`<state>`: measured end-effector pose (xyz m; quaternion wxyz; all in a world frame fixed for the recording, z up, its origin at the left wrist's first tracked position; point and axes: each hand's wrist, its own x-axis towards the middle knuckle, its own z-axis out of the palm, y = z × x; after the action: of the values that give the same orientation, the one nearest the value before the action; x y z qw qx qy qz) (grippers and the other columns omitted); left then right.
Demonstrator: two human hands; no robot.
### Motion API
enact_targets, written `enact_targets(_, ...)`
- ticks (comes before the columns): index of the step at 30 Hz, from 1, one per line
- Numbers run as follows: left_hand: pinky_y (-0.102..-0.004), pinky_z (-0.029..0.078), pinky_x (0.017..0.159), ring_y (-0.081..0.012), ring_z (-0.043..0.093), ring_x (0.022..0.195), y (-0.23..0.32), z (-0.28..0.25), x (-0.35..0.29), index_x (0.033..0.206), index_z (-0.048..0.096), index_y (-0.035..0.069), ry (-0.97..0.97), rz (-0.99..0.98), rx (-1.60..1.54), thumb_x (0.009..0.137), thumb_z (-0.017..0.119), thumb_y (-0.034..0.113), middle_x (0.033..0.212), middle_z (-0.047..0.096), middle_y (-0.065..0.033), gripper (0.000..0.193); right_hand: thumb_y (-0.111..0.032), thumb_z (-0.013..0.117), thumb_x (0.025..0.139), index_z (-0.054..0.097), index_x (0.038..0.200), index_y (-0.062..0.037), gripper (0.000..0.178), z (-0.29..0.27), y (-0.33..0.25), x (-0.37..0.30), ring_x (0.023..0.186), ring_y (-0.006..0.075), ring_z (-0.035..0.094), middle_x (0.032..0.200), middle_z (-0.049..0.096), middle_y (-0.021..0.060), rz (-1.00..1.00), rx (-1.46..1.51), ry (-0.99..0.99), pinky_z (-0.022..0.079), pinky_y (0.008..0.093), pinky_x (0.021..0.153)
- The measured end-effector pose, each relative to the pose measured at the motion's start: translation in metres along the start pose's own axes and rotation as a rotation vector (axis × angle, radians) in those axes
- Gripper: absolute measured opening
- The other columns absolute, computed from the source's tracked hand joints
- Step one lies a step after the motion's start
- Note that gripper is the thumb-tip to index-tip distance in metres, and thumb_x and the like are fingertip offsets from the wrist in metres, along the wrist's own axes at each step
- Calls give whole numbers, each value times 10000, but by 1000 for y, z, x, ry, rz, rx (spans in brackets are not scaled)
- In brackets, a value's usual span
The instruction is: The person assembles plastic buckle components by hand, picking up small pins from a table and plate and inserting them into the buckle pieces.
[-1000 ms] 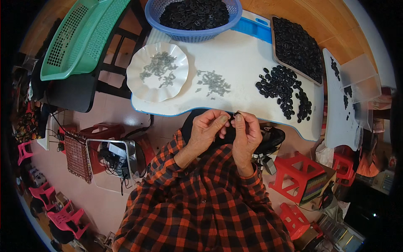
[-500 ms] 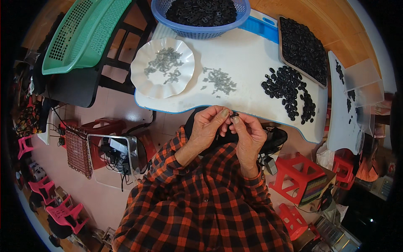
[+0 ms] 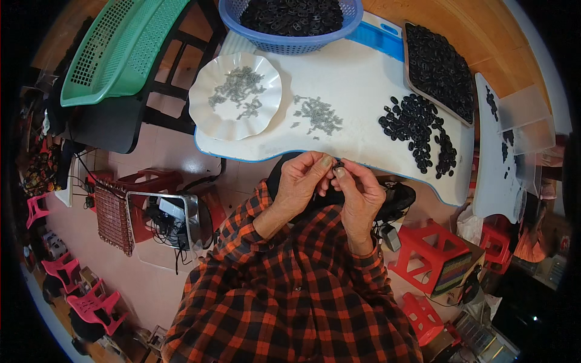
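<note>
Just past the table's near edge, both hands meet over my lap. My left hand (image 3: pixel 299 184) is closed, its thumb and forefinger pinched at a small black plastic part (image 3: pixel 338 164). My right hand (image 3: pixel 361 198) grips that same part between thumb and forefinger from the other side. Fingertips cover most of it. On the white table (image 3: pixel 357 78) lies a loose heap of small grey pieces (image 3: pixel 319 115), thin like little springs. More of these grey pieces rest in a white wavy-edged plate (image 3: pixel 203 115). To the right spreads a pile of black oval parts (image 3: pixel 417 134).
A blue basket (image 3: pixel 290 42) of black parts stands at the table's far edge. At the far right is a tray (image 3: pixel 439 69) heaped with black ovals. A green basket (image 3: pixel 130 57) sits left on a black surface. Red stools (image 3: pixel 426 251) stand on the floor at right.
Both hands stay pinched together on the black part, with barely any finger movement. The whole view has shifted very slightly.
</note>
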<state>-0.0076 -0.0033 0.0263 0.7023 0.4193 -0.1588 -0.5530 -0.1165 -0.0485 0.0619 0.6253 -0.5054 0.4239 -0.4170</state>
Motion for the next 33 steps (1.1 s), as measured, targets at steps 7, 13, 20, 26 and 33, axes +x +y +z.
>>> enact_targets(7,-173,427,442,-38,512,538,2,0,0,918,612,6,-10,-23,-35,946,542,220,707,584,-5,227,23,612,843,622,1003,32,161,-2,0,-1,689,83,596,841,649,65,14,-4,-11,479,190,626)
enact_targets(13,-171,424,437,-37,509,534,1,0,0,916,615,10,-11,-22,-39,944,544,226,701,582,-4,229,16,624,836,628,990,24,154,-1,-2,-1,676,78,596,825,650,58,14,21,-8,478,191,621)
enact_targets(20,-169,426,436,-36,509,533,1,-1,0,921,616,9,-17,-21,-29,943,546,227,702,583,-3,231,10,633,833,634,983,18,150,0,-3,-1,664,77,598,815,650,51,16,37,-10,479,188,610)
enact_targets(26,-169,431,439,-36,512,536,1,0,0,919,613,6,-19,-15,-18,941,549,230,699,581,-2,234,7,634,834,635,981,16,147,1,-5,-2,662,78,598,810,649,50,7,23,-7,478,188,611)
enact_targets(33,-165,426,454,-30,506,542,3,1,-2,904,604,2,-16,17,27,945,544,210,711,575,4,220,12,628,837,634,983,17,147,0,-5,-2,664,74,594,816,652,54,3,36,-34,479,190,614)
